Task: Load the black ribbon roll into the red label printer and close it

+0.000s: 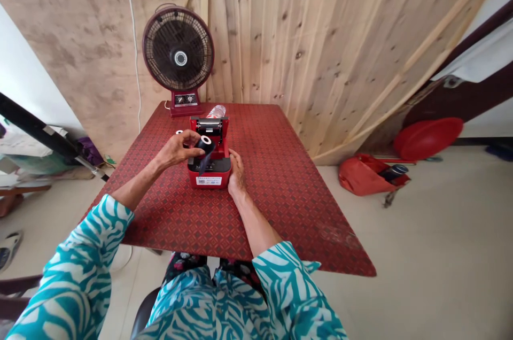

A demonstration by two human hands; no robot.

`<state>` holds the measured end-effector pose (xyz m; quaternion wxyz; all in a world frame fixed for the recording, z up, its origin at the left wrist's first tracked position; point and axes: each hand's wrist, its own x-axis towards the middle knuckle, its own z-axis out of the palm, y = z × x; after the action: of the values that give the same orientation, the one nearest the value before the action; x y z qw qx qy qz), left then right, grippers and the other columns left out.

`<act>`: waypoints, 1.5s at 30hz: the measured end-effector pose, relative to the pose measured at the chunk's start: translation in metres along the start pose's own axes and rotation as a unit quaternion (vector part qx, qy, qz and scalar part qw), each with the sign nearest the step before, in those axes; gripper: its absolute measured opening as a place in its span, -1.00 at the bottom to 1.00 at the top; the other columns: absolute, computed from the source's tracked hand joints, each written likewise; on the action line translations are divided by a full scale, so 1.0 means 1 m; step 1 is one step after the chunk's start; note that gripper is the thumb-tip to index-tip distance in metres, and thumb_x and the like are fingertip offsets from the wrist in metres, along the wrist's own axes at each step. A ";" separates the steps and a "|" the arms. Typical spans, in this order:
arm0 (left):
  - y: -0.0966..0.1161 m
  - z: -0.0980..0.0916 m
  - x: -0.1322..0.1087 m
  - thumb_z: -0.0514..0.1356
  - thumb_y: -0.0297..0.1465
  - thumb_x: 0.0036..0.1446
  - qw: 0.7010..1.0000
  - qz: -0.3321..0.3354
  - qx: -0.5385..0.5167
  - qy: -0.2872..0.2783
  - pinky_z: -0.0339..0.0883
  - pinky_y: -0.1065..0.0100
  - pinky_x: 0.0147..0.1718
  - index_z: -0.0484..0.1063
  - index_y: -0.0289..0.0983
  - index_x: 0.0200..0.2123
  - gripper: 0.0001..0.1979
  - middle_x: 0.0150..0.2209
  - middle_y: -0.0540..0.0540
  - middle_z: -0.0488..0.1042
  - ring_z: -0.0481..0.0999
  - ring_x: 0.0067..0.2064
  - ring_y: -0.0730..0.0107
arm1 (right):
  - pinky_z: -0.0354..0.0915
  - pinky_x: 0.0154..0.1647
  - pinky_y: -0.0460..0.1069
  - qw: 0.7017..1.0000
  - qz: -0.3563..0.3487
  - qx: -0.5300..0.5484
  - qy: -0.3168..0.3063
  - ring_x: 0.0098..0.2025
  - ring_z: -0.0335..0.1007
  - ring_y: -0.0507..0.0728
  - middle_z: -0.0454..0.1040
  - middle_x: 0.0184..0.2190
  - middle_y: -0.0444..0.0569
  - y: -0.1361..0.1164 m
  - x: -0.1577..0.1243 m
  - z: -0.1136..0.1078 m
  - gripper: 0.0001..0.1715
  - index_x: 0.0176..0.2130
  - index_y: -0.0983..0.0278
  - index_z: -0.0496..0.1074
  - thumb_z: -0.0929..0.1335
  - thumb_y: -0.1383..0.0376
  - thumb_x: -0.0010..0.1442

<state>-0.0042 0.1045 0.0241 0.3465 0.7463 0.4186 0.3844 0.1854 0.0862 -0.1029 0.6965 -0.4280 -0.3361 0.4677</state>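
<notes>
A red and black label printer (209, 179) stands on the red patterned table, its lid raised at the back. My left hand (178, 148) grips a roll of black ribbon (206, 142) with a white core, held over the printer's opening. A loose dark strip of the ribbon hangs down over the printer's front. Against the printer's right side rests my right hand (236, 173), its fingers wrapped along the casing. A small white-ended roll (179, 132) shows partly behind my left hand.
At the back left of the table (280, 190) stands a dark red fan (179, 54). A clear plastic bottle (217, 111) lies behind the printer. Wooden boards (300, 35) lean on the wall. An orange bag (360, 175) and a red basin (427, 138) are on the right.
</notes>
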 end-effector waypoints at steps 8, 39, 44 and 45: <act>-0.002 0.012 0.033 0.35 -0.28 -0.06 0.972 0.002 0.220 -0.087 0.42 0.21 -0.11 0.59 -0.18 -0.21 -0.72 -0.26 -0.05 0.61 0.58 -0.19 0.15 | 0.34 0.04 0.04 1.000 -0.009 0.011 0.002 0.01 0.37 0.12 0.54 -0.12 -0.08 -0.002 0.000 0.003 -0.55 -0.10 0.16 0.50 0.35 -0.03 0.11; 0.000 0.019 -0.012 0.12 -0.25 0.27 0.955 0.166 0.235 -0.076 0.40 0.27 -0.14 0.58 -0.23 -0.27 -0.74 -0.26 -0.10 0.63 0.57 -0.24 0.30 | 0.30 0.07 0.08 1.000 0.011 0.014 -0.001 -0.04 0.40 0.12 0.53 -0.12 -0.06 -0.010 -0.004 0.002 -0.50 -0.10 0.19 0.46 0.35 -0.03 0.05; 0.007 0.019 -0.016 0.08 -0.28 0.32 0.929 0.200 0.306 -0.058 0.31 0.21 -0.05 0.56 -0.22 -0.27 -0.73 -0.25 -0.09 0.62 0.54 -0.18 0.29 | 0.32 0.04 0.07 1.000 0.005 0.014 -0.003 -0.03 0.40 0.12 0.53 -0.12 -0.06 -0.004 -0.002 0.001 -0.54 -0.10 0.18 0.46 0.34 -0.01 0.09; 0.010 0.020 -0.020 0.09 -0.28 0.33 0.923 0.208 0.319 -0.048 0.28 0.18 0.00 0.57 -0.21 -0.26 -0.73 -0.24 -0.09 0.62 0.53 -0.16 0.28 | 0.32 0.04 0.07 1.000 0.002 0.012 0.000 -0.01 0.39 0.12 0.53 -0.11 -0.06 -0.003 -0.001 0.001 -0.55 -0.10 0.18 0.47 0.34 -0.01 0.09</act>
<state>0.0094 0.0789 0.0173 0.0219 0.9052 0.3370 0.2582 0.1853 0.0850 -0.0997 0.7007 -0.4199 -0.3299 0.4731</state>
